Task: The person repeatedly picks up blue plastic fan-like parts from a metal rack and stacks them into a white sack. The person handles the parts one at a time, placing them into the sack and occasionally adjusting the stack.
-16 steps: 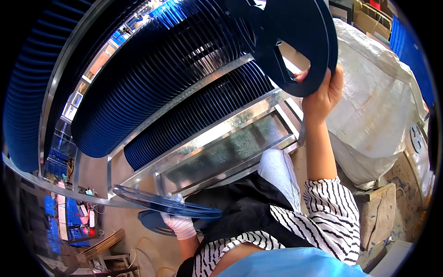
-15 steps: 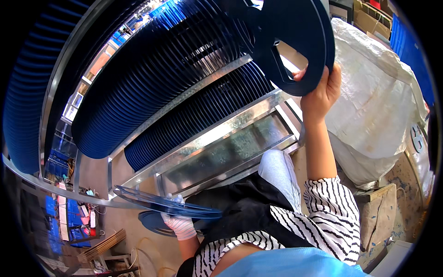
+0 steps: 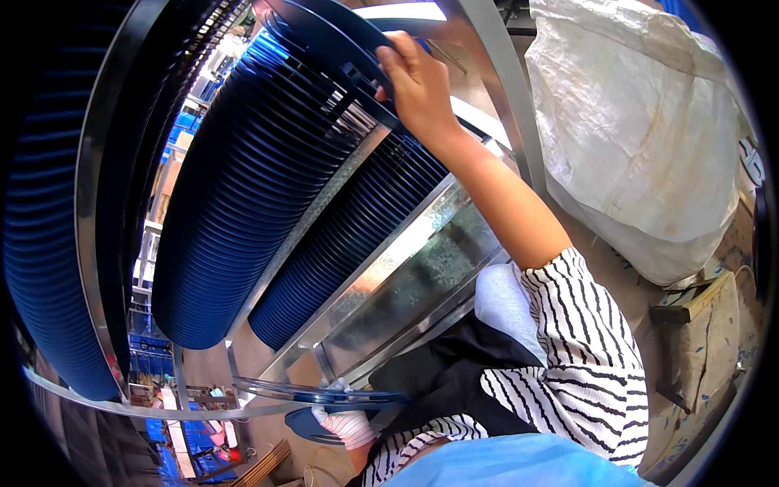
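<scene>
Head view: both hands [image 3: 419, 88] hold dark reels [image 3: 323, 31].

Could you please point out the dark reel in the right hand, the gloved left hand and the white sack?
Dark reel [image 3: 347, 50]: head view, on its flat side disc.
Gloved left hand [image 3: 347, 424]: head view, on the glove.
White sack [image 3: 637, 138]: head view, on its wrinkled side.

Head view: left worn fisheye looks down from head height, close over a striped sleeve [image 3: 584, 325] and metal rack [image 3: 410, 238]; straight edges bow.
</scene>
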Available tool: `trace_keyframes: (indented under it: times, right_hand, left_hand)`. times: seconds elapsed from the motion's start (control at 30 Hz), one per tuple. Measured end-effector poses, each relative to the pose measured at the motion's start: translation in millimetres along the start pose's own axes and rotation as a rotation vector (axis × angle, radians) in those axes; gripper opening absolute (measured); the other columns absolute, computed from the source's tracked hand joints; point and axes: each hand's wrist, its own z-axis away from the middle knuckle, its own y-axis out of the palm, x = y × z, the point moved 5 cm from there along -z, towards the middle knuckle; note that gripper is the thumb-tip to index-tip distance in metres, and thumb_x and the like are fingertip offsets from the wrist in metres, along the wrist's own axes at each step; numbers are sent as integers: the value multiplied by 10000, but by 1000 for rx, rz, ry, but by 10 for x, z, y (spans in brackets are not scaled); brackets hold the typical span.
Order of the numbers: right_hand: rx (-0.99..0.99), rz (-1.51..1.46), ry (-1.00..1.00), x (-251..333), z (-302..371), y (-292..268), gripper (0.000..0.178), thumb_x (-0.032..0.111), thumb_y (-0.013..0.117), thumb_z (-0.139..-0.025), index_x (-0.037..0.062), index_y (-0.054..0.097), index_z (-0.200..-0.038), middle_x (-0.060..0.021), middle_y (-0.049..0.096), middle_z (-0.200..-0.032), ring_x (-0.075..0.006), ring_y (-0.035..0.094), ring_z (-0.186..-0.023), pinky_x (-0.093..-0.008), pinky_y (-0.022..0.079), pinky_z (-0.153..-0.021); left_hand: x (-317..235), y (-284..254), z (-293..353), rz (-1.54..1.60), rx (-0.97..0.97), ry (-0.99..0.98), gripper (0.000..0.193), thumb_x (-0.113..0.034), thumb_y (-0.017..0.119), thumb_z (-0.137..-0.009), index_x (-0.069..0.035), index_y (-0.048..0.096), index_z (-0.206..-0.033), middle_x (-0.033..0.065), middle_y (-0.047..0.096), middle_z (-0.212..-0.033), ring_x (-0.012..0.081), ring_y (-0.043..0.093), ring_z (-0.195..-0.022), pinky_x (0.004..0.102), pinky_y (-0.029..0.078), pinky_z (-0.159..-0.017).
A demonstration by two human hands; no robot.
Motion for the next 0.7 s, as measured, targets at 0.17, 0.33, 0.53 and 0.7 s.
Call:
trace_keyframes:
  times: [0.17,0.33,0.53,0.7]
  right_hand:
    - [38,97,37,-127,-292,131,216,203,543,-947,33,597,-1067,-98,595,-639,-149,605,-507,-276,486,-509]
    - [95,141,-9,-189,-458,276,217,214,523,-946,27,605,-1019,-132,614,-621,-184,626,-501,-311,481,-506]
    - [112,142,-8,-299,-521,520,230,214,519,-964,21,619,-1038,-39,551,-624,-104,612,-558,-262,494,-541]
    - [-60,291,-397,-428,-615,735,252,202,584,-929,61,656,-1125,-152,673,-957,-351,642,-898,-359,510,-788]
  left_hand:
    - [34,75,-7,-24,-19,11,475,-354,621,-795,3,578,-1105,135,612,-824,239,577,-793,309,522,-565]
    - [72,115,1,-44,-3,-24,457,-370,620,-789,-23,583,-1085,126,602,-833,226,574,-794,304,511,-556]
    - [94,123,4,-72,-27,-25,456,-386,606,-786,-34,574,-1074,120,575,-826,228,561,-759,304,500,-583]
    - [84,101,8,-120,-103,35,461,-392,593,-806,-31,571,-1092,154,621,-839,261,601,-784,346,513,-669]
